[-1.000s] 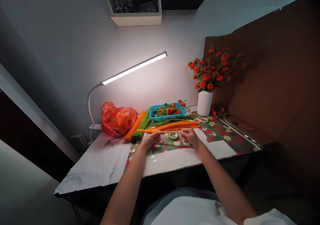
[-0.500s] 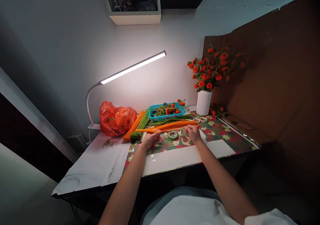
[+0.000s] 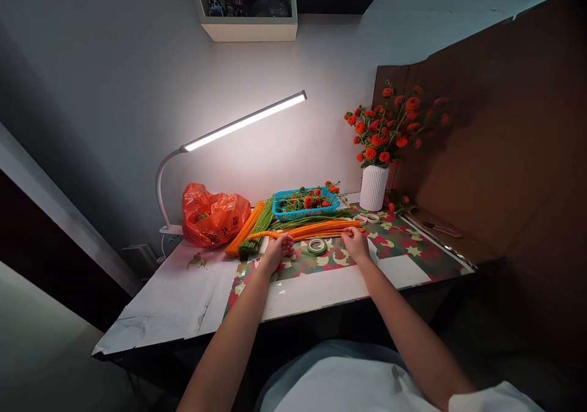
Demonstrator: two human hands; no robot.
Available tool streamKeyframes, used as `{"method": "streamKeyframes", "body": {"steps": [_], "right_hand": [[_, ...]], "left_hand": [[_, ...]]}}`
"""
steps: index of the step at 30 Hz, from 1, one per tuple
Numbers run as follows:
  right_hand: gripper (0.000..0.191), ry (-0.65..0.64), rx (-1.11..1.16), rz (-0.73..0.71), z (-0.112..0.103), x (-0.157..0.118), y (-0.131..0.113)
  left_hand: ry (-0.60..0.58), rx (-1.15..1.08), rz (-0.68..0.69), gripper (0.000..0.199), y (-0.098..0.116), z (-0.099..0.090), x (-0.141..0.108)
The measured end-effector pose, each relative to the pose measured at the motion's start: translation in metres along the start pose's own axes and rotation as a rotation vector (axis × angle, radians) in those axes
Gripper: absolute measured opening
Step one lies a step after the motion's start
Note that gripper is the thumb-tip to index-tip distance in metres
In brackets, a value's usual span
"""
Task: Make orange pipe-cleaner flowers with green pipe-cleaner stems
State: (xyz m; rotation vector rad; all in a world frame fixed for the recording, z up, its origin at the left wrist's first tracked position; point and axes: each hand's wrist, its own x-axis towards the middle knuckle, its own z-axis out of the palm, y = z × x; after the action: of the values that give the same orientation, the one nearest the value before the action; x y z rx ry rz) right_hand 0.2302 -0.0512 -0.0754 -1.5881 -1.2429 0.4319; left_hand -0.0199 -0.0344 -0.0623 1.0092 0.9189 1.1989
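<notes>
My left hand (image 3: 277, 252) is closed on an orange pipe cleaner (image 3: 261, 235), whose thick, coiled-looking end sticks out to the left and bends slightly down. To the right, my right hand (image 3: 355, 245) has its fingertips pinched together beside the ends of loose orange pipe cleaners (image 3: 316, 228); what it grips, if anything, is too small to make out. A roll of green tape (image 3: 317, 246) lies on the patterned mat between both hands. Behind the left hand rest bundles of green pipe cleaners (image 3: 259, 228) and orange pipe cleaners (image 3: 243, 231).
A blue basket (image 3: 300, 215) of orange flowers stands at the back. Left of it are a red plastic bag (image 3: 213, 219) and a clamp lamp (image 3: 243, 121). A white vase (image 3: 373, 189) with orange flowers stands at back right, near white tape rolls (image 3: 372, 218).
My left hand has turned and risen slightly, and the orange pipe cleaner's free end now droops to the left. The right hand has barely shifted.
</notes>
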Motion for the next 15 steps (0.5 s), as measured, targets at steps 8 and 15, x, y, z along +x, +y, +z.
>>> {"method": "streamKeyframes", "body": {"steps": [8,15], "right_hand": [[0.015,-0.043,-0.142,-0.132,0.003,-0.004,0.0],[0.016,-0.193,-0.39,-0.404,0.026,0.015,-0.039]], "left_hand": [[-0.009,0.012,0.042,0.029,-0.004,0.001,0.001],[-0.013,0.042,0.059,0.029,-0.002,0.002,-0.001]]}}
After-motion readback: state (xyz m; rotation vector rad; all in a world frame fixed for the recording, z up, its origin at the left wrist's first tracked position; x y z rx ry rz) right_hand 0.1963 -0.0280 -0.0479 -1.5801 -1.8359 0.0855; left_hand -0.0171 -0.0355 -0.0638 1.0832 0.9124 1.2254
